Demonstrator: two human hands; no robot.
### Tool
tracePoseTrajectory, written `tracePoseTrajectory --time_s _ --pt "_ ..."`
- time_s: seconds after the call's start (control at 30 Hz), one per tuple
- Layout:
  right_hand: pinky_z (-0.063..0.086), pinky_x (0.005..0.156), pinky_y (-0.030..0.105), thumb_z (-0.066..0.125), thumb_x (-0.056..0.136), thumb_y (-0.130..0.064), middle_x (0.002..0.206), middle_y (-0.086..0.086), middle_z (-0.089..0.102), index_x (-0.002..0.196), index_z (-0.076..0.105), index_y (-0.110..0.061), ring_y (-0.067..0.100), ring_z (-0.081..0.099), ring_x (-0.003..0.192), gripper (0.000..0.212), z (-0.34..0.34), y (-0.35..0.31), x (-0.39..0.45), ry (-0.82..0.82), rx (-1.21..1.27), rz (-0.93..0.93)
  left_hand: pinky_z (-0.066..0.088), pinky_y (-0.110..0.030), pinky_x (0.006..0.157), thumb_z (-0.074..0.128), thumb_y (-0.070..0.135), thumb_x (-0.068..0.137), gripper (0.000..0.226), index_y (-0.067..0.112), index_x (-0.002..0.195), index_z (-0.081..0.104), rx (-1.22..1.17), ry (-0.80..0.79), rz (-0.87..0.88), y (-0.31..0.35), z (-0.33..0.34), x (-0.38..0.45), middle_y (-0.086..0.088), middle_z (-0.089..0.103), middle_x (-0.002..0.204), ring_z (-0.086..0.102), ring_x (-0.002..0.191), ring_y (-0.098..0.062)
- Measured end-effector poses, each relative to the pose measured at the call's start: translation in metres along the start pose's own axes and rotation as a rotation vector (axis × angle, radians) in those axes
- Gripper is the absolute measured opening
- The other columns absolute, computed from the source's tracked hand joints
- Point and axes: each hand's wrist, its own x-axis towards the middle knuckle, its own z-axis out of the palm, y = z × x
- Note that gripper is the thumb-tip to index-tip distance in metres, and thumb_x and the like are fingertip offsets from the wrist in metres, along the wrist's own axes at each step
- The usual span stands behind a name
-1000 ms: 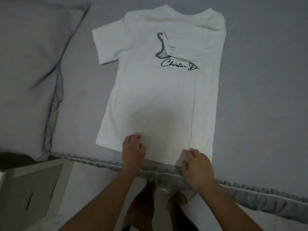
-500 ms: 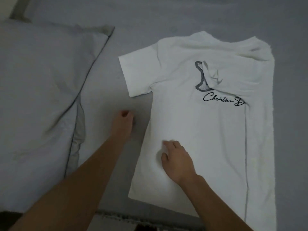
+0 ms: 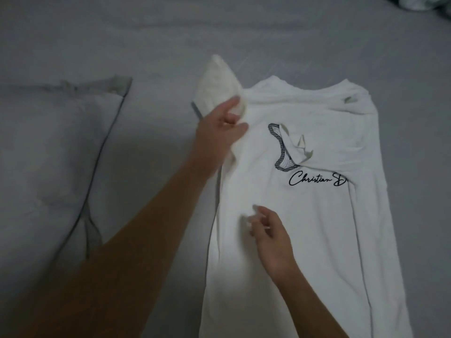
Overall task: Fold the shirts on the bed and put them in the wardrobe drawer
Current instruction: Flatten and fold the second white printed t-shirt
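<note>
On the bed [image 3: 268, 32], the left hand [image 3: 220, 128] now grips the shirt's [image 3: 305, 228] raised sleeve [image 3: 218, 81] — left fold begun; right hand [image 3: 271, 237], loosely open, hovers above.

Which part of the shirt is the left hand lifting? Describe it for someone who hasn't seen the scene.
On the grey bed, right of the pillow, lies a white shirt. Its sleeve stands raised at the upper left corner, pinched by the left hand; everything else lies flat.

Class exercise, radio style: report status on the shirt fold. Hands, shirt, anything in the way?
Left hand grips the sleeve, lifted inward. Right hand rests open on the shirt. Right side already folded. Pillow lies apart, nothing blocking.
</note>
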Motion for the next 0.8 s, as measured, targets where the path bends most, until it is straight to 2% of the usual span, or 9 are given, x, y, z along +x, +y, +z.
tracePoseTrajectory --time_s 0.07,0.1,0.2,0.27,0.37,0.43,0.5,0.6,0.8 --pt "0.053 0.075 0.028 0.056 0.097 -0.023 0.103 0.0 0.069 0.123 0.059 -0.027 0.014 0.067 0.083 0.026 -0.008 -0.011 0.017 0.077 0.178 0.114 0.052 -0.019 0.064 0.073 0.019 0.086 0.062 0.02 0.143 0.048 0.041 -0.272 -0.101 -0.001 0.03 -0.005 0.013 0.069 0.096 0.067 0.081 -0.005" --pt "0.052 0.072 0.029 0.056 0.098 -0.023 0.104 0.003 0.07 0.123 0.059 -0.025 0.015 0.067 0.081 0.025 -0.012 -0.015 0.026 0.106 0.247 0.157 0.052 -0.021 0.063 0.07 0.023 0.088 0.056 0.022 0.14 0.05 0.058 -0.271 -0.146 -0.009 0.036 -0.008 0.012 0.069 0.098 0.069 0.085 -0.008" --pt "0.05 0.069 0.032 0.054 0.098 -0.02 0.107 0.008 0.069 0.123 0.057 -0.017 0.019 0.065 0.077 0.026 -0.023 -0.025 0.05 0.151 0.306 0.213 0.049 -0.027 0.07 0.064 0.013 0.088 0.027 0.016 0.115 0.065 0.31 0.093 -0.142 -0.045 0.02 -0.026 0.0 0.069 0.092 0.065 0.082 -0.016" --pt "0.048 0.066 0.032 0.055 0.097 -0.019 0.104 0.007 0.069 0.114 0.058 -0.017 0.019 0.063 0.074 0.017 -0.024 -0.031 0.064 0.163 0.317 0.211 0.05 -0.036 0.081 0.069 0.01 0.081 0.021 0.01 0.102 0.064 0.495 0.225 -0.161 -0.072 0.004 -0.048 -0.006 0.064 0.089 0.062 0.084 -0.024" --pt "0.048 0.064 0.032 0.056 0.097 -0.02 0.092 0.01 0.065 0.093 0.059 -0.015 0.019 0.06 0.068 0.007 -0.021 -0.047 0.089 0.152 0.4 0.211 0.05 -0.043 0.078 0.078 0.029 0.073 0.035 0.016 0.097 0.056 0.617 0.14 -0.227 -0.099 -0.007 -0.089 -0.003 0.058 0.083 0.059 0.08 -0.027" --pt "0.052 0.067 0.035 0.06 0.097 -0.024 0.084 0.011 0.064 0.1 0.06 -0.008 0.019 0.062 0.068 0.016 -0.017 -0.058 0.106 0.147 0.517 0.277 0.052 -0.039 0.067 0.076 0.05 0.066 0.045 0.024 0.091 0.05 0.692 0.069 -0.276 -0.11 -0.01 -0.115 0.003 0.059 0.077 0.06 0.071 -0.021" --pt "0.054 0.066 0.033 0.064 0.095 -0.025 0.079 0.01 0.064 0.098 0.062 -0.006 0.019 0.062 0.066 0.019 -0.015 -0.065 0.116 0.15 0.609 0.371 0.054 -0.038 0.064 0.072 0.057 0.065 0.049 0.025 0.09 0.046 0.757 0.033 -0.333 -0.121 -0.012 -0.141 0.004 0.063 0.077 0.063 0.071 -0.021" --pt "0.05 0.054 0.027 0.066 0.092 -0.015 0.071 0.012 0.064 0.09 0.06 -0.007 0.021 0.061 0.063 0.01 -0.016 -0.068 0.118 0.097 0.522 0.402 0.054 -0.038 0.069 0.07 0.045 0.071 0.042 0.022 0.093 0.044 0.847 0.04 -0.359 -0.137 -0.01 -0.177 -0.003 0.065 0.082 0.064 0.079 -0.029" --pt "0.044 0.048 0.027 0.066 0.079 -0.004 0.057 0.003 0.057 0.068 0.059 -0.013 0.017 0.05 0.047 0.016 -0.033 -0.085 0.118 0.256 0.273 0.077 0.051 -0.038 0.064 0.069 0.02 0.075 0.021 0.02 0.082 0.049 0.723 0.138 -0.449 -0.151 -0.01 -0.237 0.001 0.061 0.071 0.062 0.07 -0.024"
